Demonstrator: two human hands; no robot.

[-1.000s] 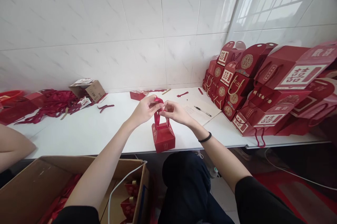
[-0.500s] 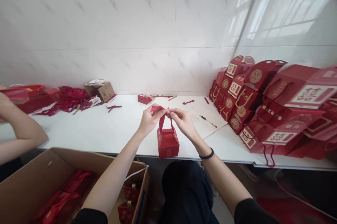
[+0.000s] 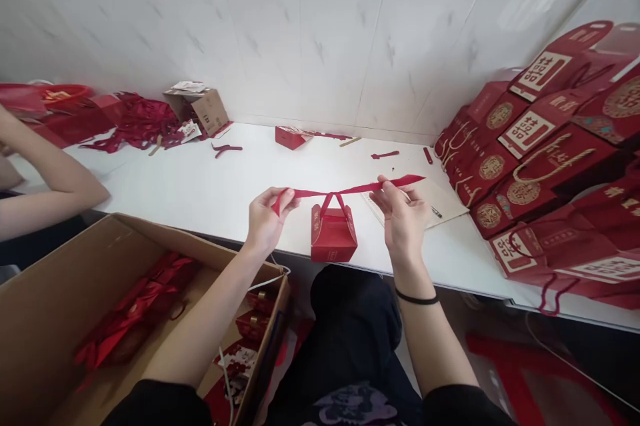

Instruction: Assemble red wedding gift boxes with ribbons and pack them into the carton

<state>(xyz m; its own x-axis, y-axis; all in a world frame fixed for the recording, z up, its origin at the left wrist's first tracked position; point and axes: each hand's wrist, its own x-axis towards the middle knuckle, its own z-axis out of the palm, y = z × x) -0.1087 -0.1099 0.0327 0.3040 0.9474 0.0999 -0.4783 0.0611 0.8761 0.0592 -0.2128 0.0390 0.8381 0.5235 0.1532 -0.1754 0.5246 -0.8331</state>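
Observation:
A small red gift box (image 3: 334, 239) stands upright at the front edge of the white table. Its red ribbon (image 3: 357, 189) rises from both sides of the box and crosses above it, with the two ends drawn out sideways. My left hand (image 3: 269, 214) is closed on the left end, pinching it between thumb and fingers. On the right, my right hand (image 3: 400, 209) pinches the other end, whose tip sticks out past the fingers. Neither hand touches the box.
Red gift boxes (image 3: 520, 193) are stacked at the right. A cardboard box (image 3: 120, 233) with red packages stands at lower left. Red ribbons (image 3: 143, 121) and a small carton (image 3: 210, 111) lie at back left. A person's arm (image 3: 55, 166) rests at far left.
My hands have moved apart, from close together above the box to either side, and the ribbon is now stretched between them. The view has tilted down.

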